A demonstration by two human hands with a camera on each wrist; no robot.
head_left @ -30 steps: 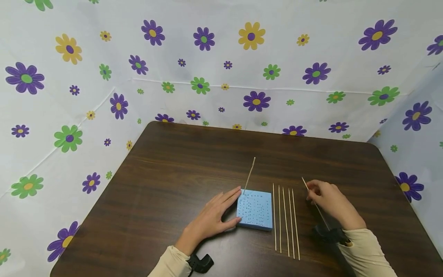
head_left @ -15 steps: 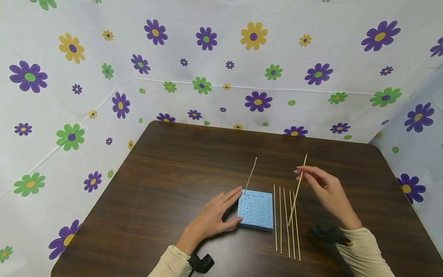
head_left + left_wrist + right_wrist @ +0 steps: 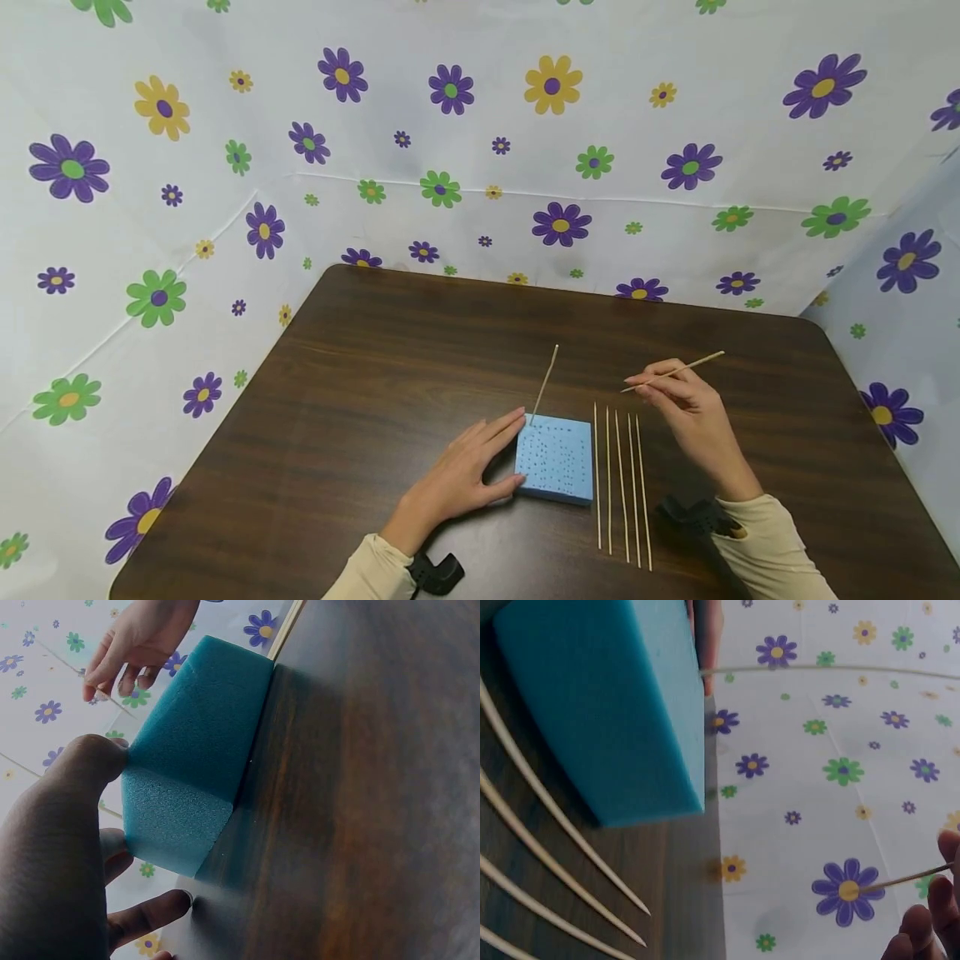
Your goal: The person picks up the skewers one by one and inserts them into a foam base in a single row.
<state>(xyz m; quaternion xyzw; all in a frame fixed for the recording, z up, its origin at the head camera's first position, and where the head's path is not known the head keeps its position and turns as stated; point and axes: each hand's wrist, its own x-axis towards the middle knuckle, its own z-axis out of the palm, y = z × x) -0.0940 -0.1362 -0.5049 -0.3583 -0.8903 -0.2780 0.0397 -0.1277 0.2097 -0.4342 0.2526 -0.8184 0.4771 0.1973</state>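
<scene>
A light blue foam block (image 3: 555, 458) with many small holes in its top lies on the table. One thin wooden skewer (image 3: 544, 383) stands in its back left corner, leaning slightly right. My left hand (image 3: 457, 475) rests at the block's left side, fingertips at the back corner and thumb (image 3: 112, 754) along the front part, fingers fairly straight. Above the table to the right, my right hand (image 3: 686, 404) pinches another wooden skewer (image 3: 705, 360) between thumb and fingers. That skewer lies nearly level, its left end pointing towards the block's side.
Several wooden skewers (image 3: 621, 483) lie side by side just right of the block, roughly parallel. The dark wood table (image 3: 337, 400) ends at a flowered sheet (image 3: 480, 108) at the back and sides. Black wrist cameras (image 3: 437, 573) sit at both sleeves.
My right hand has lifted the skewer from the right and moved left, turning it from steep to nearly level. The left hand and block have stayed put.
</scene>
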